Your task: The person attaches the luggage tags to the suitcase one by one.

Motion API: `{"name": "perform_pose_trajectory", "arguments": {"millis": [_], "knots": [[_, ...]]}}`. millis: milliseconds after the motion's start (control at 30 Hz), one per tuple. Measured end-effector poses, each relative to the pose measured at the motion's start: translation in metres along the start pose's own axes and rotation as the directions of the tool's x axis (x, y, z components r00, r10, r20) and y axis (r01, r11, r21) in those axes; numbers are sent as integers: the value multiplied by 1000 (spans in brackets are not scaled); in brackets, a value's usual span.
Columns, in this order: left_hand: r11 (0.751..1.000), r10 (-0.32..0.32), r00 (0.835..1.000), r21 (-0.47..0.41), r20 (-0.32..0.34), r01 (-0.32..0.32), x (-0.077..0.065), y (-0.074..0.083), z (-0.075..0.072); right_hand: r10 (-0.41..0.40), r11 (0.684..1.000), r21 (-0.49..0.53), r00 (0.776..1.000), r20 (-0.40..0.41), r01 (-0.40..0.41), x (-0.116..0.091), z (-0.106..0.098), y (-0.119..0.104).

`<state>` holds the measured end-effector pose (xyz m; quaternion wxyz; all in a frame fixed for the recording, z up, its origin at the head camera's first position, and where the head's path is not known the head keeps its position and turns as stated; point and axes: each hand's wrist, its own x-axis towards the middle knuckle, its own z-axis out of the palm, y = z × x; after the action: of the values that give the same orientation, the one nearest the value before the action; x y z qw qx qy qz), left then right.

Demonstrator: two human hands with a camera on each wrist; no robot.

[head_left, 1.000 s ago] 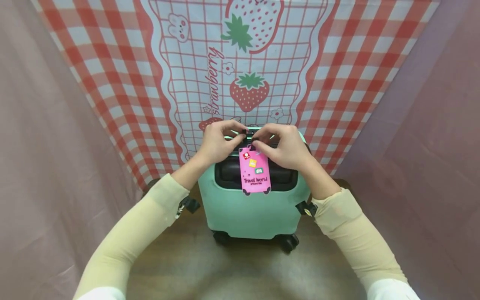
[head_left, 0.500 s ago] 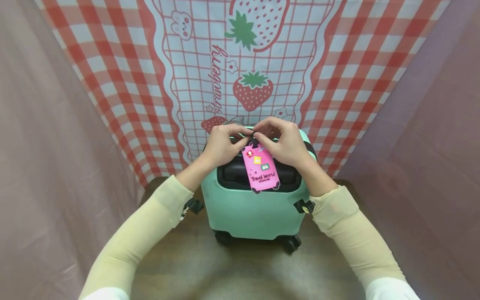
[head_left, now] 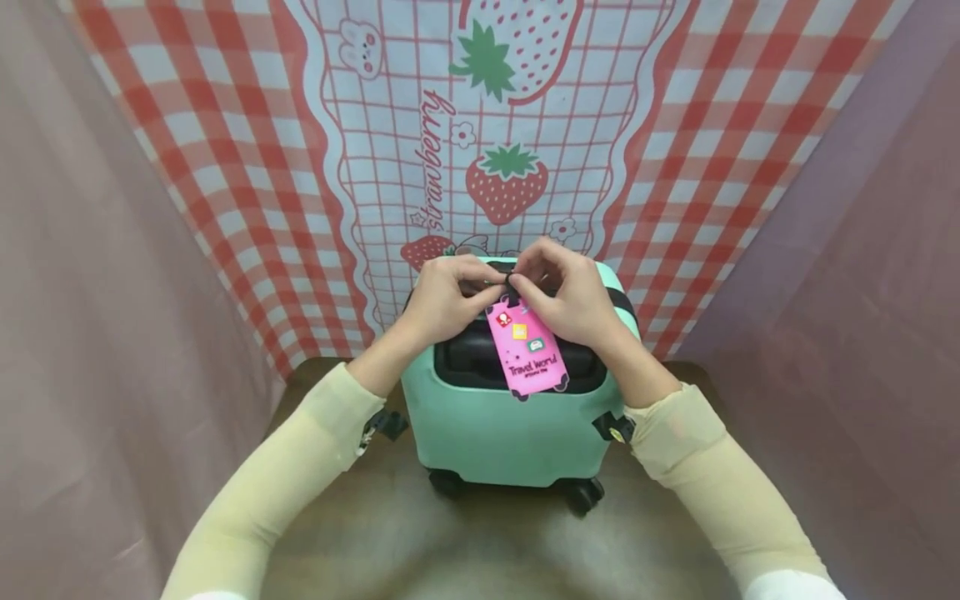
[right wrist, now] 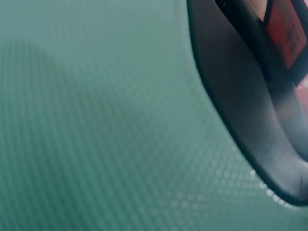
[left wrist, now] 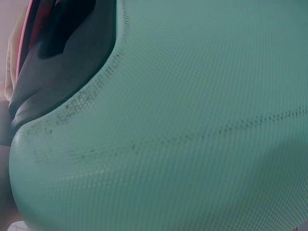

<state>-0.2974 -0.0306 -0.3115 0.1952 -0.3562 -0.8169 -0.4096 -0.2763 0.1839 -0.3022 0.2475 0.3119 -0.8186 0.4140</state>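
Pink luggage tag (head_left: pixel 528 350) on black strap (head_left: pixel 513 293), left fingers (head_left: pixel 480 268) and right fingers (head_left: pixel 535 294) pinching that strap, mint suitcase (head_left: pixel 513 442) behind.

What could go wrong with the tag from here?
The left hand and right hand pinch a small strap above the tag; if it slips, the tag might drop.
Their fingers hide part of the strap, so a twist could go unnoticed.
The suitcase stands on wheels, so a push might roll it.
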Motion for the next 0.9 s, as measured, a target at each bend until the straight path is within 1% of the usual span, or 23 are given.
{"name": "perform_pose_trajectory", "arguments": {"millis": [133,200,333,400,467,533,600,667,733,800,900], "knots": [[1000,-16,1000,1,12,16,-11,1,1,-32,999,-24,999,10,32,-8,7,-1],[1000,-20,1000,6,20,20,-13,1,2,-51,997,-55,999,0,51,-11,8,-1],[1000,-4,1000,16,11,4,-6,3,3,-92,992,-94,995,-48,87,-9,2,0],[1000,2,1000,22,-3,-2,-1,3,1,-107,990,-102,993,-59,100,-5,-1,0],[1000,1,1000,18,-5,0,0,3,1,-105,990,-103,993,-59,98,-5,-2,0],[1000,-4,1000,-14,4,4,-1,2,0,-98,989,-113,993,-58,91,-5,-1,-1],[996,-14,1000,-87,14,15,-2,2,-1,-91,988,-133,994,-59,82,-5,0,-2],[985,-18,1000,-170,17,21,-2,1,-2,-87,985,-152,994,-58,78,-5,1,-3],[975,-18,1000,-222,11,20,-2,0,-2,-94,981,-174,994,-55,83,-5,2,-4],[974,-8,1000,-225,-5,7,-1,-1,-2,-105,977,-192,993,-52,93,-5,3,-4],[983,2,1000,-182,-30,-7,-1,-1,1,-132,970,-210,990,-39,121,-6,5,-3]]}}
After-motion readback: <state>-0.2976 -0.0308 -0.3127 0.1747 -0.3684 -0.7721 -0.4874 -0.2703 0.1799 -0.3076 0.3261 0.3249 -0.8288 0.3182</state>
